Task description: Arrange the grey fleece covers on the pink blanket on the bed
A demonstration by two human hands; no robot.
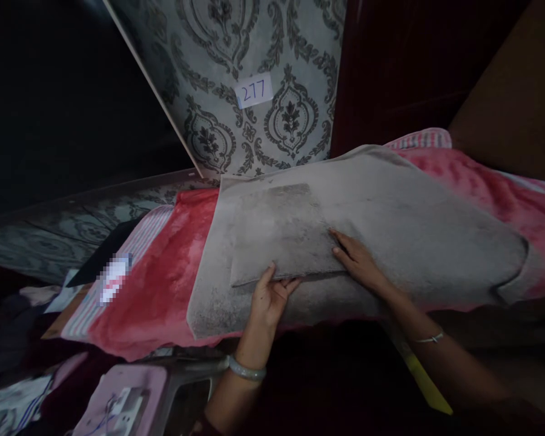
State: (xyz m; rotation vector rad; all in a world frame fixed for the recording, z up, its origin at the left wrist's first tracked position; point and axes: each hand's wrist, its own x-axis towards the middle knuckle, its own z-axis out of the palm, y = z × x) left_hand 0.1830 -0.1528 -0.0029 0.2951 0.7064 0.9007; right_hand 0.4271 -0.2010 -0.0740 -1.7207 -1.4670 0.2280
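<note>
A folded grey cloth [277, 233] with a soft, mottled surface lies on a larger grey cloth [390, 212]. My left hand [272, 297] is at its near edge, the thumb on top and the fingers along and under that edge. At the right edge of the folded piece lies my right hand [356, 257], its fingers stretched out and touching the cloth, the thumb apart from them. Part of the right hand's fingertips blends with the fabric.
Beneath the grey cloths is a red and pink plush blanket [158, 272] with striped borders. A patterned wall [249, 133] stands behind, bearing a paper marked 277 [254, 90]. A pink stool [127, 393] with a power strip [129, 412] on it stands at lower left.
</note>
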